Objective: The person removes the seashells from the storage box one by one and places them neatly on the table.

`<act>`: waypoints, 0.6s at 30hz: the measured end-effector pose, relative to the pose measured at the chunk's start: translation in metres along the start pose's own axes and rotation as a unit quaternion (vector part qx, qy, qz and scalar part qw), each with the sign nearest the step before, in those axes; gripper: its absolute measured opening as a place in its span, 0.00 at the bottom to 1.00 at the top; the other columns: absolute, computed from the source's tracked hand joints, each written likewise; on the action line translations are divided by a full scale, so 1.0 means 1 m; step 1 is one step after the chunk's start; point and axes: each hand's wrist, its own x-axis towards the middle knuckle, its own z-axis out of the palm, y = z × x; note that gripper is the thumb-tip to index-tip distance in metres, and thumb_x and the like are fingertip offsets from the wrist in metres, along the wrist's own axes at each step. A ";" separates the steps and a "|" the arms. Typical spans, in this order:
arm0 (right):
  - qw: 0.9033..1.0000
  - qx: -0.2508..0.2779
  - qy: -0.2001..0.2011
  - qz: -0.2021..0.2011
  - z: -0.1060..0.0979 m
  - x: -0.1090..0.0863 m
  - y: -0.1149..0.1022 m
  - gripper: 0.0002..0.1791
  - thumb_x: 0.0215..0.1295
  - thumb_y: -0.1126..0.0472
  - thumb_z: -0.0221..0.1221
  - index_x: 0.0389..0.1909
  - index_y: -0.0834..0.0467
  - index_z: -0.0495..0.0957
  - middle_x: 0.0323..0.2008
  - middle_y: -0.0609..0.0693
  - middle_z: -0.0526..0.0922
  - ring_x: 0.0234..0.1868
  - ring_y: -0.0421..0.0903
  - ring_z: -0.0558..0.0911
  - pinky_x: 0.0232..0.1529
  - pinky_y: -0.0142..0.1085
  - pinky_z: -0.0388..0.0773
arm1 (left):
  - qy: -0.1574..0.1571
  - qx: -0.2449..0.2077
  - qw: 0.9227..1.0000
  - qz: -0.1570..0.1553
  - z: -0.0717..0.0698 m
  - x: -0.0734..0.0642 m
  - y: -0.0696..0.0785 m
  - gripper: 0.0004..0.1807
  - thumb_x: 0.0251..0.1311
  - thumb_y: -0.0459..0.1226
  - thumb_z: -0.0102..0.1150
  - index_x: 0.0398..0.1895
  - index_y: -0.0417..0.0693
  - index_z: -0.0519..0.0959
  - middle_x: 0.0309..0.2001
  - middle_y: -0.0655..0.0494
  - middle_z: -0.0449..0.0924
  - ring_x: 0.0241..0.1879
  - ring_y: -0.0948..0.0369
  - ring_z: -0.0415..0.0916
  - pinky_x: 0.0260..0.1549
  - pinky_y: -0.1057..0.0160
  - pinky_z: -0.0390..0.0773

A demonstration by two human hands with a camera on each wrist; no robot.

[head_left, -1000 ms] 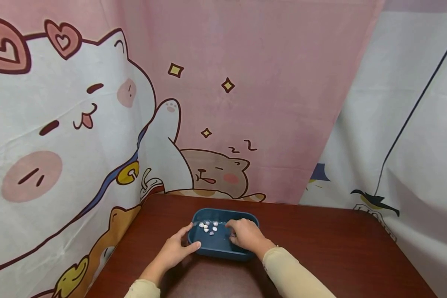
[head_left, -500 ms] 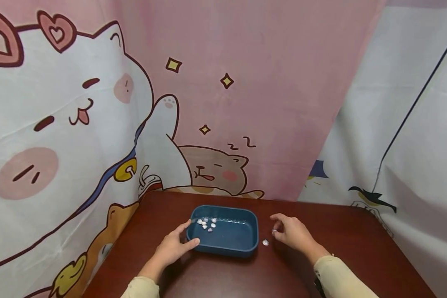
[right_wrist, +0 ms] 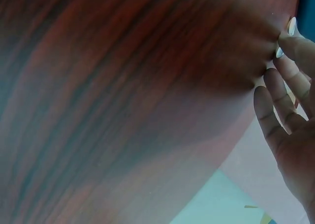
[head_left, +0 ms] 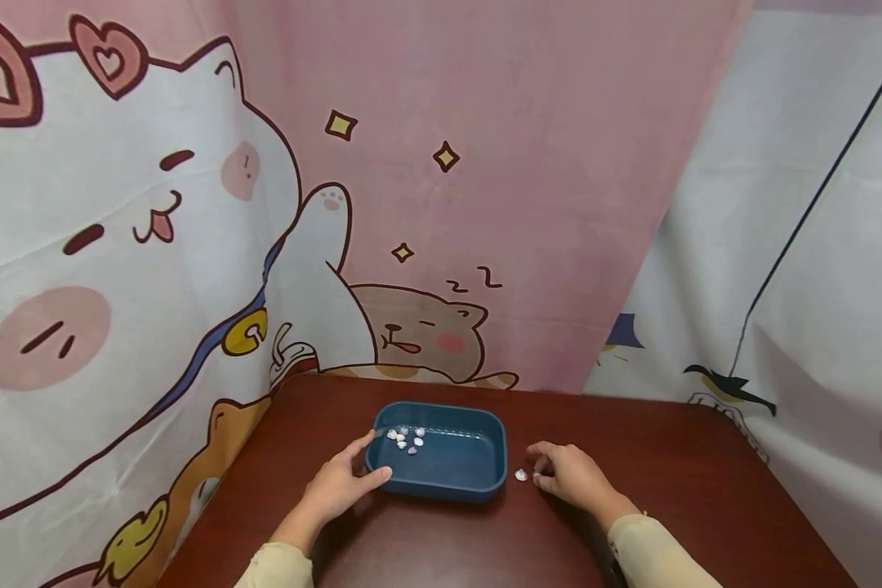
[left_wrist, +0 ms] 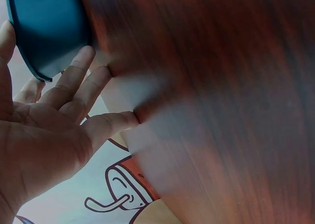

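In the head view, a dark blue rectangular tray (head_left: 441, 492) holds several small whitish seashells (head_left: 401, 444) near its left end. My left hand (head_left: 338, 486) is at that end, fingers spread, its thumb and forefinger touching the rim. In the left wrist view the other fingers of the left hand (left_wrist: 54, 120) extend outside the tray. Right of the tray, my right hand (head_left: 576, 478) pinches a small seashell (right_wrist: 279, 52) between thumb and forefinger, low over the table. Another seashell (head_left: 521, 474) lies on the table between that hand and the tray.
The tray stands on a dark red-brown wooden table (head_left: 632, 457). Behind the table and along both sides hangs a printed curtain (head_left: 559, 163) with cartoon cats, on pink and white cloth.
My right hand has left the tray's inside with a seashell and moved right, then down to the table beside the lone seashell. My left hand stays at the tray's left end.
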 end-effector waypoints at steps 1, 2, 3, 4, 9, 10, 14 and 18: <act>1.000 -0.002 0.000 -0.001 0.000 0.000 0.000 0.22 0.62 0.63 0.76 0.58 0.56 0.85 0.34 0.38 0.89 0.36 0.38 0.87 0.39 0.37 0.83 | -0.001 -0.001 1.000 -0.001 0.001 0.000 0.000 0.48 0.59 0.62 0.74 0.82 0.65 0.67 0.73 0.39 0.76 0.69 0.36 0.76 0.59 0.21 0.70; 1.000 -0.003 0.000 -0.001 0.001 -0.001 0.000 0.22 0.62 0.63 0.76 0.57 0.55 0.85 0.34 0.38 0.89 0.36 0.38 0.87 0.40 0.37 0.83 | -0.001 -0.004 1.000 -0.001 0.001 -0.001 0.000 0.48 0.59 0.62 0.74 0.82 0.65 0.67 0.73 0.39 0.76 0.69 0.36 0.76 0.60 0.20 0.70; 1.000 -0.004 0.001 -0.001 0.001 -0.001 0.000 0.22 0.62 0.63 0.76 0.57 0.55 0.85 0.34 0.38 0.89 0.36 0.38 0.87 0.40 0.37 0.83 | 0.000 -0.004 1.000 0.000 0.001 -0.001 0.000 0.48 0.59 0.62 0.74 0.82 0.65 0.68 0.73 0.39 0.77 0.69 0.36 0.77 0.59 0.20 0.70; 1.000 -0.004 0.002 -0.002 0.001 -0.001 0.001 0.22 0.61 0.63 0.76 0.57 0.55 0.85 0.34 0.38 0.89 0.36 0.38 0.87 0.40 0.38 0.83 | 0.000 -0.004 1.000 -0.001 0.001 -0.001 0.000 0.48 0.59 0.62 0.74 0.82 0.65 0.68 0.73 0.39 0.77 0.68 0.36 0.77 0.59 0.20 0.70; 1.000 0.002 0.000 -0.009 0.004 -0.001 0.001 0.21 0.61 0.63 0.76 0.56 0.54 0.86 0.34 0.38 0.89 0.36 0.39 0.87 0.38 0.36 0.82 | -0.001 -0.001 1.000 -0.001 0.001 -0.003 0.000 0.48 0.59 0.63 0.74 0.81 0.65 0.68 0.72 0.40 0.78 0.69 0.36 0.77 0.59 0.21 0.70; 1.000 0.003 -0.001 -0.015 0.004 -0.001 0.001 0.20 0.61 0.64 0.76 0.54 0.55 0.87 0.34 0.39 0.89 0.36 0.39 0.87 0.37 0.36 0.82 | -0.002 0.000 1.000 -0.002 0.001 -0.003 0.000 0.48 0.59 0.63 0.74 0.81 0.65 0.68 0.73 0.40 0.77 0.69 0.36 0.76 0.59 0.20 0.70; 0.999 0.004 0.004 -0.039 0.004 -0.002 0.001 0.12 0.62 0.66 0.74 0.46 0.56 0.90 0.35 0.44 0.92 0.35 0.40 0.88 0.36 0.34 0.83 | -0.001 0.001 1.000 0.000 0.001 -0.002 -0.001 0.48 0.59 0.63 0.74 0.82 0.65 0.68 0.74 0.40 0.75 0.70 0.36 0.75 0.59 0.20 0.70; 0.998 0.000 0.013 -0.062 0.004 0.000 0.000 0.08 0.61 0.68 0.73 0.41 0.56 0.92 0.36 0.45 0.93 0.35 0.36 0.86 0.34 0.32 0.82 | 0.002 0.000 1.000 0.002 0.001 -0.001 -0.002 0.48 0.59 0.63 0.74 0.82 0.65 0.68 0.74 0.40 0.75 0.70 0.36 0.75 0.59 0.20 0.70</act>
